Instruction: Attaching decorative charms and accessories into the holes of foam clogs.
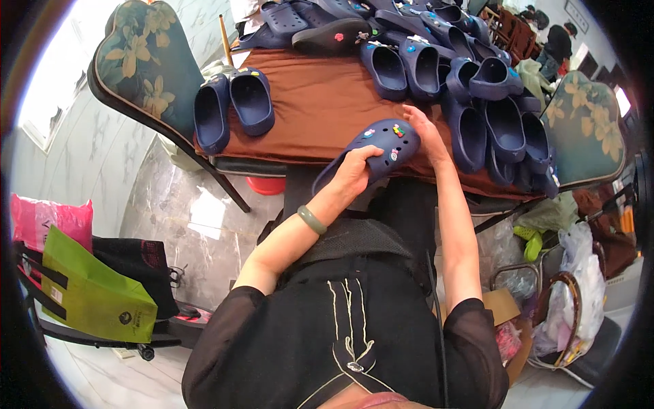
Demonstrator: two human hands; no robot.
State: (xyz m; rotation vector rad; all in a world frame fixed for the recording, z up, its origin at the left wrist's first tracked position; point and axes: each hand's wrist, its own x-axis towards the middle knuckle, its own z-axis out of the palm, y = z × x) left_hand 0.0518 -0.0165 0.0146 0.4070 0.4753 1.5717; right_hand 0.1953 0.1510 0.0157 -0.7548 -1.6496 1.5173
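A navy blue foam clog (406,151) with ventilation holes and small colourful charms on its upper is tilted above my lap, at the table's near edge. My left hand (355,170) grips its side, thumb lying on the upper, with the other fingers mostly hidden. Alongside the clog's toe is my right hand (426,133), its fingers stretched out; whether it touches the clog I cannot tell. A pair of navy clogs (252,108) stands at the table's left end. Many more clogs (505,126) are piled at the right and along the back.
A brown cloth (313,102) covers the table. Floral-backed chairs stand on the left (146,65) and right (586,123). A green bag (99,286) and a pink package (54,219) sit at lower left. At lower right are plastic bags (572,293) and a cardboard box (501,307).
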